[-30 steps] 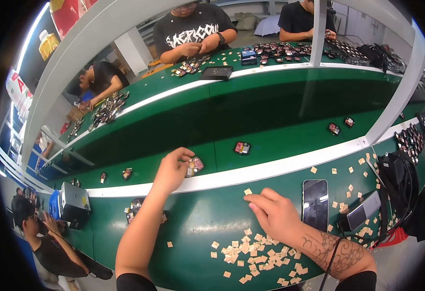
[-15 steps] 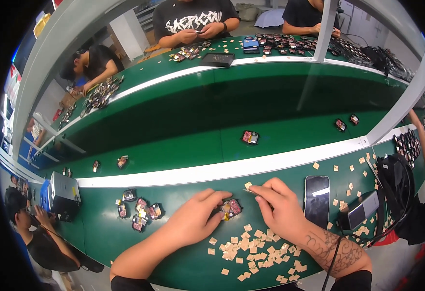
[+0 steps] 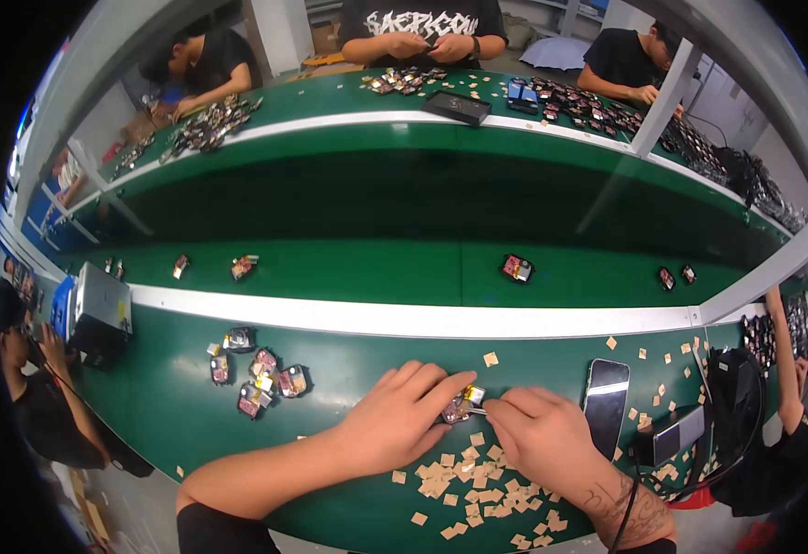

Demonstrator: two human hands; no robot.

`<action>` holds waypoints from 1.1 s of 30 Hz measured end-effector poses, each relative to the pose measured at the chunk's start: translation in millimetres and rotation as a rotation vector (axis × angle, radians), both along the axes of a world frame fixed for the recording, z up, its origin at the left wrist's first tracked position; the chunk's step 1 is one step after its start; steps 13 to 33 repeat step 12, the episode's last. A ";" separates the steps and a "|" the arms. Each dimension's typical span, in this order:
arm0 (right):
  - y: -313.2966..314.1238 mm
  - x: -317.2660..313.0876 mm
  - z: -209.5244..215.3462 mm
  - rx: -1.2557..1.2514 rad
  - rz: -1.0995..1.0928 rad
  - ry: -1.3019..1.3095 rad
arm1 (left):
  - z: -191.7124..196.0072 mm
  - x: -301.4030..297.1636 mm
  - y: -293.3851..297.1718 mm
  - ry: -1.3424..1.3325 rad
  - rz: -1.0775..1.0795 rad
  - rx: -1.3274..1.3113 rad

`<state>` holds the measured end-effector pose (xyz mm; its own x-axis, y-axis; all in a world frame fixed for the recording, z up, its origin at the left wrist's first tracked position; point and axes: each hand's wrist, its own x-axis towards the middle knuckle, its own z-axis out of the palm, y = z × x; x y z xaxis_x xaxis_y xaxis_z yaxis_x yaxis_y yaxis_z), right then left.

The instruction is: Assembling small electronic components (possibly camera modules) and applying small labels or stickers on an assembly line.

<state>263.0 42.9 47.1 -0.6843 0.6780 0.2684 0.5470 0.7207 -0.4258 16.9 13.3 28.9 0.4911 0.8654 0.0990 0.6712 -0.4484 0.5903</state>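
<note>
My left hand (image 3: 404,411) is closed on a small electronic device (image 3: 460,406), pinning it against the green table with the fingertips. The device has a black case, a reddish circuit board and a silver-and-yellow part on top. From the other side my right hand (image 3: 542,427) pinches thin metal tweezers (image 3: 478,412), whose tip reaches onto the device. The right fingers hide most of the tool. Just beyond the hands lies one small tan square (image 3: 490,358). A loose pile of such tan squares (image 3: 478,489) spreads on the table below both hands.
Several similar devices (image 3: 256,379) sit together at left. A dark phone (image 3: 606,402) and a grey-black box (image 3: 679,436) with cables are at right. Beyond a white rail (image 3: 376,319), more devices rest on a green belt (image 3: 376,277). Co-workers sit around the far side and both ends.
My right hand has come down and closer to my left, bringing the tweezers onto the device. My left hand now covers more of the device. The head view has shifted slightly.
</note>
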 end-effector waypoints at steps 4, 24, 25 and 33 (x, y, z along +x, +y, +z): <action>-3.4 -8.9 9.3 0.111 0.037 -0.261 | -4.6 4.1 -3.5 -0.033 0.022 0.063; 10.4 0.3 -14.7 -0.387 -0.093 0.032 | -15.2 3.5 -4.7 -0.105 0.044 0.121; 10.4 0.3 -14.7 -0.387 -0.093 0.032 | -15.2 3.5 -4.7 -0.105 0.044 0.121; 10.4 0.3 -14.7 -0.387 -0.093 0.032 | -15.2 3.5 -4.7 -0.105 0.044 0.121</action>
